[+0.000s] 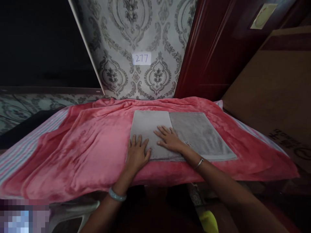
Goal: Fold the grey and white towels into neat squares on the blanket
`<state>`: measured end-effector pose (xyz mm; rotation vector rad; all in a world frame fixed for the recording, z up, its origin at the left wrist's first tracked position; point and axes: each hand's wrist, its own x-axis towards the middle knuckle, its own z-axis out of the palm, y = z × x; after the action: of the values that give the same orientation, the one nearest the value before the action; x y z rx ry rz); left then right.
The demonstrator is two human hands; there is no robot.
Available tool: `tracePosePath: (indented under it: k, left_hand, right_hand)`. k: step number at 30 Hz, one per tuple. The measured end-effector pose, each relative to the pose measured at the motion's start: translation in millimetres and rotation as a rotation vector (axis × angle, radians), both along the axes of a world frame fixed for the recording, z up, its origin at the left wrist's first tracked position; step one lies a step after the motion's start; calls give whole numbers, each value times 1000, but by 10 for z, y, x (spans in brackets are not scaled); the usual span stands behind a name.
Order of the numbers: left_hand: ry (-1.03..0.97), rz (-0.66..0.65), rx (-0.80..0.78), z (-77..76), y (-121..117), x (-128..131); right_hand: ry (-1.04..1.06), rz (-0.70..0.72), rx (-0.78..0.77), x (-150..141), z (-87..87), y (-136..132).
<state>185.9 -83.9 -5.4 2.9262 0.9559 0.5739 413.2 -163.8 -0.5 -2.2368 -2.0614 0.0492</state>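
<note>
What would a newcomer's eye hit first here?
Probably the pink blanket, spread rumpled across the middle of the view. Next, the grey towel lying on it, right of centre, with the left grip and right grip, two bare hands with fingers spread, on its paler left part. Then the white card reading 277, on the patterned wall above.

Beyond the far edge of the pink blanket [97, 136], I faced patterned wallpaper [167, 38] bearing a white card [142, 58] marked 277. A dark screen [46, 45] stood past its far left corner, dark red woodwork [206, 48] past the far right. A cardboard box [279, 77] stood beside the right edge; striped cloth [34, 142] showed along the left. Below my near edge was something yellow [209, 221].
</note>
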Motion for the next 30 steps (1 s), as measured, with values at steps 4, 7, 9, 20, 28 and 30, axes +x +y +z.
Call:
tracePosePath:
  k: [4,7,9,20,28,30]
  left_hand:
    - [-19,-19,-7,9,-11,-13]
    - [-30,-57,1,-9,-10,-34]
    - [-40,-110,13,-35,-3,-51]
    - [-278,-368,59,-101,-45,-163]
    - [-195,-222,123,-90,-246,-243]
    - [-84,-231,131,-155,-288,-289]
  right_hand:
    - [11,7,-13,-191,-67,-238]
    - [22,-10,-32,-262,-58,-344]
    - [35,-19,-32,-319,-54,-429]
    - [186,-93,111,-510,30,-765]
    - [105,47,55,-762,85,-344]
    - [91,73,32,-800,-18,-364]
